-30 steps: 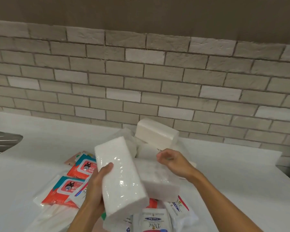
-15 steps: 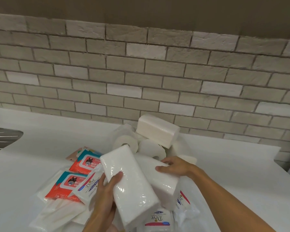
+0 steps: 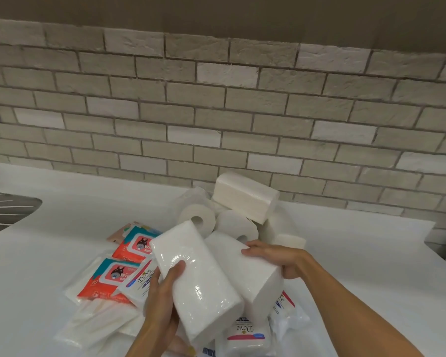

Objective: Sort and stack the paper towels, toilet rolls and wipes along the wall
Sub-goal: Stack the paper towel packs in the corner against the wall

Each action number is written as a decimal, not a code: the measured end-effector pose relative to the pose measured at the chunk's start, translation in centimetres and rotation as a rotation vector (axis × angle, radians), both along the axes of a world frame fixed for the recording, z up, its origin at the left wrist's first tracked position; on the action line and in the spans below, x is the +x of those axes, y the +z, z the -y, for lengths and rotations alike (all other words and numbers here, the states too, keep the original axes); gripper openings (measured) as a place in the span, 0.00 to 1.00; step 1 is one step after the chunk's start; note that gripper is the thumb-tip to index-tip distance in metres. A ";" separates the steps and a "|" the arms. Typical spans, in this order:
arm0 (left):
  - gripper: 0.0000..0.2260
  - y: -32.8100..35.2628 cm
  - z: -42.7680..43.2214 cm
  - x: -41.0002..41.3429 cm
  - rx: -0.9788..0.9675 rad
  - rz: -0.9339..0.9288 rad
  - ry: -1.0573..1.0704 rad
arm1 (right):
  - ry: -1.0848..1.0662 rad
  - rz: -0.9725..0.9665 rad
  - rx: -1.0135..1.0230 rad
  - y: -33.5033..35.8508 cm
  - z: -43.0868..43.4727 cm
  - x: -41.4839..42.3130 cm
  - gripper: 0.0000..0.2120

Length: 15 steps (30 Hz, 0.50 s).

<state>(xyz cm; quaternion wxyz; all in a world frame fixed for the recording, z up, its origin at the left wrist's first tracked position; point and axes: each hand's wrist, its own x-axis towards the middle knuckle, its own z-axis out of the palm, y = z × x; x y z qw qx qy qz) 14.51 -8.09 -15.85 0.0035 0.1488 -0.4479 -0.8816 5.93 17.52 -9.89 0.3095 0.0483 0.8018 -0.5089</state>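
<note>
My left hand grips a white plastic-wrapped paper towel pack from its left side, thumb on top. Right beside it, my right hand holds a second white pack by its far right edge. Behind them lie toilet rolls, with a third paper towel pack on top near the brick wall. Red and teal wipes packs lie to the left. White Dove wipes packs lie under and in front of the held packs.
The pile sits on a white counter. A metal sink drainer is at the far left. Flat white wrapped packs lie at the pile's front left. The counter's right end drops off near the wall corner.
Both held packs have come lower and closer to me, now side by side. My right hand has taken hold of the second pack's far edge. The view has tilted down slightly.
</note>
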 end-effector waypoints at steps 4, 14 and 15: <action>0.36 0.0 0.2 0.2 -0.062 0.001 0.012 | 0.021 0.027 -0.013 -0.4 0.9 0.1 0.30; 0.28 1.3 1.6 0.3 -0.103 -0.054 -0.049 | -0.078 -0.107 -0.051 -0.2 1.9 1.9 0.32; 0.28 1.5 1.8 0.2 -0.096 -0.064 -0.064 | -0.093 -0.132 -0.072 -0.3 1.8 2.1 0.33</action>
